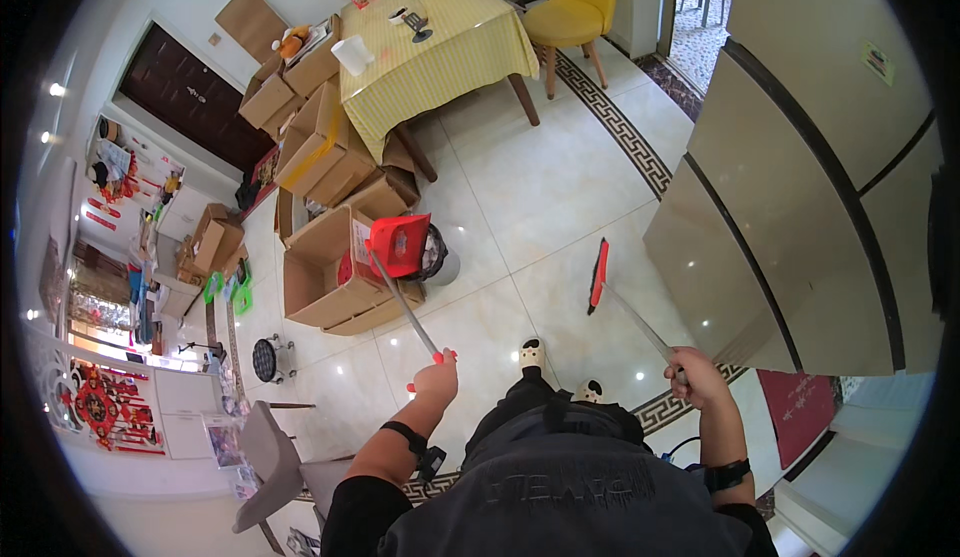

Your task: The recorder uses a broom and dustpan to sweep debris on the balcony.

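My left hand (436, 381) is closed round the grey handle of a long-handled dustpan. The red dustpan (402, 245) is held out beside a trash bin (448, 269) lined with a black bag, partly covering it; whether they touch I cannot tell. In my right hand (699, 381) is the handle of a broom (600, 275). Its red head with dark bristles is at the tiled floor, ahead and to the right of my feet. An opened cardboard box (318, 282) stands just left of the dustpan.
More cardboard boxes (325, 147) pile up by a table with a yellow checked cloth (455, 32). A yellow chair (572, 15) stands beyond it. A beige fridge-like cabinet (800, 187) rises on the right. On the left are a round black stool (267, 360) and a grey chair (268, 467).
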### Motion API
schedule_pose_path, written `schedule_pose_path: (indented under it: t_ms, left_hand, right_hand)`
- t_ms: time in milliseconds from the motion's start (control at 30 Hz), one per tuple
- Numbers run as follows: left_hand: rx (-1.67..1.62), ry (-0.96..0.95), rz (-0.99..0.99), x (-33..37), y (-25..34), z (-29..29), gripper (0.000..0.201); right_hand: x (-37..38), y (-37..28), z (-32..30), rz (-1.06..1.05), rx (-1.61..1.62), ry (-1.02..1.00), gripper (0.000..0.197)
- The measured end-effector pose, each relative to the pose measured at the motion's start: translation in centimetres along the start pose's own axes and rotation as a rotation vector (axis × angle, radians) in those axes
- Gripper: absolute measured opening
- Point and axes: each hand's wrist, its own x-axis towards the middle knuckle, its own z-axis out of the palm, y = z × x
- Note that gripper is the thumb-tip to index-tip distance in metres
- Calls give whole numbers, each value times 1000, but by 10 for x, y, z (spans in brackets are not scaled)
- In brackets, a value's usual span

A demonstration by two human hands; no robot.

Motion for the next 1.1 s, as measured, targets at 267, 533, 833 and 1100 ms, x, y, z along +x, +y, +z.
schedule_pose_path:
  t_ms: [267, 533, 833, 1100]
  left_hand:
    - [82, 3, -16, -10, 3, -25, 45]
    - [400, 39, 74, -38, -27, -67, 48]
    - [348, -296, 48, -21, 31, 72, 61]
    - [205, -288, -32, -26, 40, 70, 61]
  right_hand:
    - [6, 21, -17, 40, 58, 36, 12]
    - [5, 40, -27, -11, 118, 36, 16]
    - [-14, 45, -31, -112, 125, 35, 20]
    - [-24, 61, -36, -48, 46, 80, 19]
